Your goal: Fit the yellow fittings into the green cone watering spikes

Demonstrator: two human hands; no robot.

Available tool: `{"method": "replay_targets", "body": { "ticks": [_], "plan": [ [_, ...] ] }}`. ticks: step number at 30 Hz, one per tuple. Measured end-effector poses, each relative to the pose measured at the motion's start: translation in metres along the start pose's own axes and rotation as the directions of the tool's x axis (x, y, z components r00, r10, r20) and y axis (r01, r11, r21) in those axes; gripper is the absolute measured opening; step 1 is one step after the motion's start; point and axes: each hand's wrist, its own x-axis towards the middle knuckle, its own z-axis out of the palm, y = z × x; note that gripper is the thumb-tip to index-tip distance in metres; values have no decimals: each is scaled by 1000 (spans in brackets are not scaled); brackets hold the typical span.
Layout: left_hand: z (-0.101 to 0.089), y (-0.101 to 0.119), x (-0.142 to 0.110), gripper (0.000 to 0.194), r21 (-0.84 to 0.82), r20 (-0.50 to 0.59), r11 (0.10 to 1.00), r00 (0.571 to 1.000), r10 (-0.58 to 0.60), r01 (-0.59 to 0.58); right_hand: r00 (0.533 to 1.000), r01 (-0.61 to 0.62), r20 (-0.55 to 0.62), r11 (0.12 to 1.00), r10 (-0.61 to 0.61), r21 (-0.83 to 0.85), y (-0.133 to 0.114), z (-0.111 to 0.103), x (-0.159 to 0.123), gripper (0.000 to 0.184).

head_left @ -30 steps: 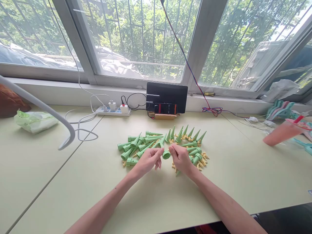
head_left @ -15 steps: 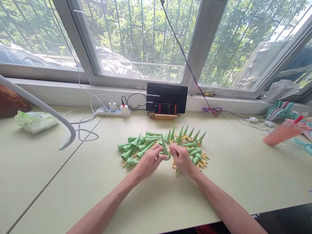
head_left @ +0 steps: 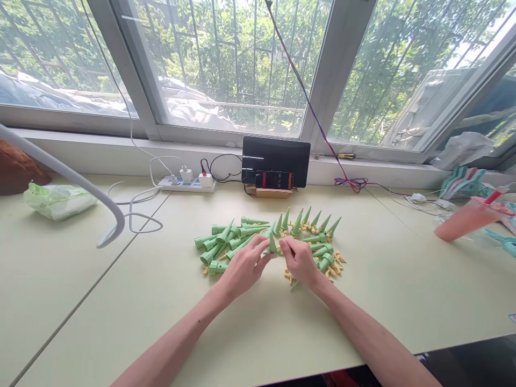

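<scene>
My left hand (head_left: 250, 265) pinches a green plant watering spike (head_left: 273, 246) between thumb and fingers, its tip now tilted away from me. Close beside it, my right hand (head_left: 299, 261) is closed, and a bit of yellow at its fingertips looks like a small valve against the spike; most of it is hidden. Left of my hands lies a heap of green spikes (head_left: 217, 243) with ribbed caps. Beyond my right hand several spikes (head_left: 315, 219) stand point-up with yellow valves at their bases. Loose yellow valves (head_left: 337, 263) lie to the right, among more green spikes.
A phone (head_left: 274, 180) leans on a black tablet (head_left: 276, 153) at the back. A power strip (head_left: 187, 184) with cables is left of it. A grey curved arm (head_left: 80, 177) crosses the left side. On the right stands a cup with pink drink (head_left: 467, 219).
The spike in my left hand has tipped from nearly upright to pointing away, so it looks shorter. My right hand stays closed beside it, almost in the same place.
</scene>
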Motion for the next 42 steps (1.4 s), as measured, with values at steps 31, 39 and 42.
{"method": "replay_targets", "body": {
  "ticks": [31, 39, 42],
  "plan": [
    [-7, 8, 7, 62, -693, 530, 339, 769, -358, 636, 1000, 6, 24, 1000, -6, 15, 2, 0, 1, 37],
    [-7, 8, 6, 51, -662, 451, 486, 821, -349, 571, 999, 3, 35, 1000, -4, 30, 3, -1, 1, 36],
    [-7, 10, 6, 44, -618, 394, 572, 843, -367, 539, 999, -1, 39, 999, 0, 33, 2, -1, 2, 37]
  ]
}}
